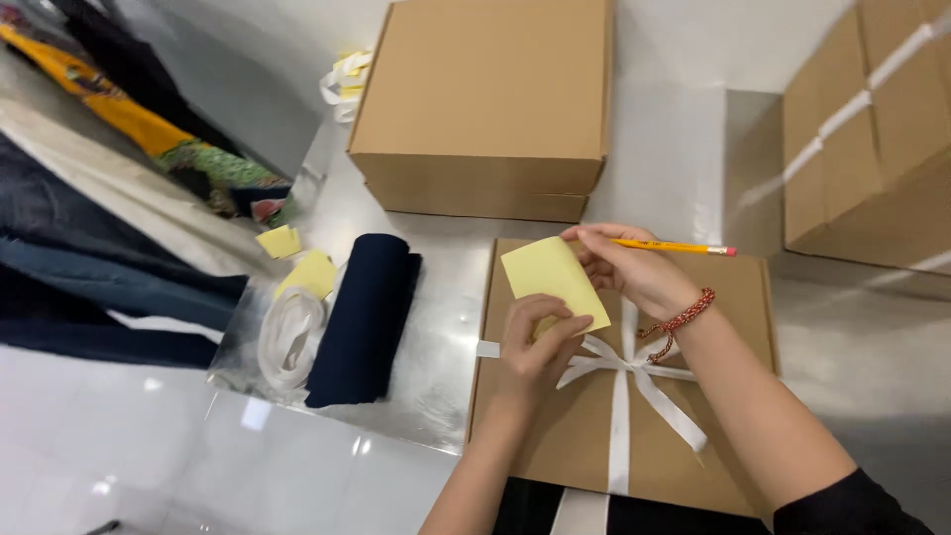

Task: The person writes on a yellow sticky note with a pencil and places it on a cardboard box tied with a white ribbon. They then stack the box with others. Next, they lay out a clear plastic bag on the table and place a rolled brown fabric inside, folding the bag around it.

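Note:
A flat brown cardboard box [723, 396] lies in front of me, tied with a white ribbon [620, 416] knotted in a bow. My left hand [535, 342] pinches a pale yellow note [550, 275] at its lower edge, holding it above the box's top left part. My right hand [629, 267] grips a yellow pencil [684, 247] with a red end and touches the note's upper right corner. A red and white braided bracelet [679, 322] circles my right wrist.
A rolled dark navy cloth [365, 317] and a coil of white ribbon [290, 337] lie to the left, with loose yellow notes [309, 272] near them. Two stacked brown boxes [485, 109] stand behind. A taped carton [872, 139] is at right. Folded clothes [99, 198] are piled far left.

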